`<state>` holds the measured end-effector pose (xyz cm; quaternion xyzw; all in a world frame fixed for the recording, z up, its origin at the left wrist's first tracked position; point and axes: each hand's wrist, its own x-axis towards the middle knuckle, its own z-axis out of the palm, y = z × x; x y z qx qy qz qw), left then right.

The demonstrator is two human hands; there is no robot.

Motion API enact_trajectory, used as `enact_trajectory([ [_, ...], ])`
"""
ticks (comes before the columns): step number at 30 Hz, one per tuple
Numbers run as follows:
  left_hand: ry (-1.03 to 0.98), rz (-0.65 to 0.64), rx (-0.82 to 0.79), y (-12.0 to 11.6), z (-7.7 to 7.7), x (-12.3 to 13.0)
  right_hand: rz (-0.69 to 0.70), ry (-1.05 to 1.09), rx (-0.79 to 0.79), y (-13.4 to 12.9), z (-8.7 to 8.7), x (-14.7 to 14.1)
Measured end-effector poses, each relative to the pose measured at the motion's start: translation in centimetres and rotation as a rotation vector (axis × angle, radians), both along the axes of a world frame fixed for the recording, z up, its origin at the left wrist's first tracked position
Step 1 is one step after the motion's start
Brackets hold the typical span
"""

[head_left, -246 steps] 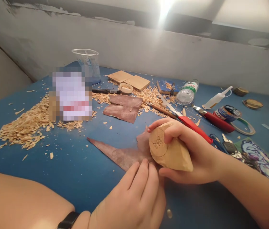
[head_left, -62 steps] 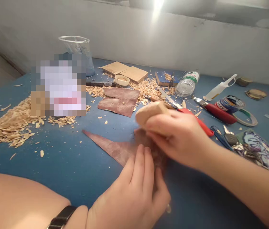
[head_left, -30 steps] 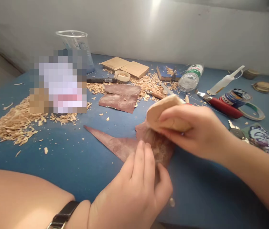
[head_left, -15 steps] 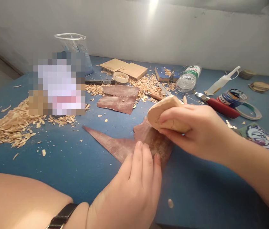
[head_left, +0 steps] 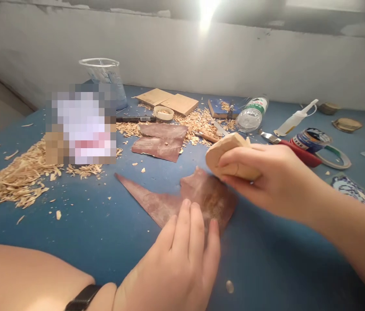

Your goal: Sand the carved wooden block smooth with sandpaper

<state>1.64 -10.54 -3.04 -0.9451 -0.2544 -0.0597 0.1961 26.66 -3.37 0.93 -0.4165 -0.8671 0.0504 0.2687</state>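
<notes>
Under my left hand (head_left: 182, 255) lies a torn piece of reddish-brown sandpaper (head_left: 198, 185), flat on the blue table (head_left: 81, 220). The fingers of that hand are stretched out and press on the sheet's near part. My right hand (head_left: 266, 172) grips a pale carved piece of wood (head_left: 227, 155) with a rounded end, between thumb and fingers. It is tilted over the sandpaper's right far edge; whether it touches the sheet I cannot tell. A worn, darker patch shows on the sandpaper between the hands. Part of the wood is hidden by my right fingers.
More sandpaper (head_left: 159, 142) lies beyond, beside wood shavings (head_left: 17, 177) and a carving knife (head_left: 208, 137). Behind stand a clear measuring cup (head_left: 104, 77) and thin boards (head_left: 179, 103). To the right are a plastic bottle (head_left: 252, 114), a glue bottle (head_left: 295, 119) and a red-handled tool (head_left: 302, 153).
My right hand and the wood have shifted slightly right relative to the sandpaper, uncovering more of its far edge. The left hand stays on the sheet. The view has tilted up a little.
</notes>
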Motion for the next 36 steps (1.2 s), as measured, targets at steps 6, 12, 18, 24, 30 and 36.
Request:
enact_trajectory([
  [6,-0.002,-0.01,0.0,0.1,-0.3,0.2,0.095,0.067,-0.155,-1.1,-0.1,-0.9],
  [12,-0.066,-0.039,-0.084,1.7,2.1,0.4,0.0,-0.027,-0.007,0.4,-0.5,0.0],
  [18,-0.013,-0.201,-0.595,8.3,6.6,-1.7,-0.112,0.012,0.047,1.1,-0.4,0.6],
  [24,0.02,-0.115,-0.49,8.2,4.9,-4.5,-0.117,0.129,-0.051,0.1,0.1,0.0],
  [30,0.041,-0.123,-0.579,8.3,4.8,-4.9,-0.06,0.199,-0.12,-1.1,-0.8,-1.8],
  [36,0.018,-0.114,-0.547,8.9,4.6,-5.1,0.002,0.168,-0.18,-1.2,-1.1,-2.5],
])
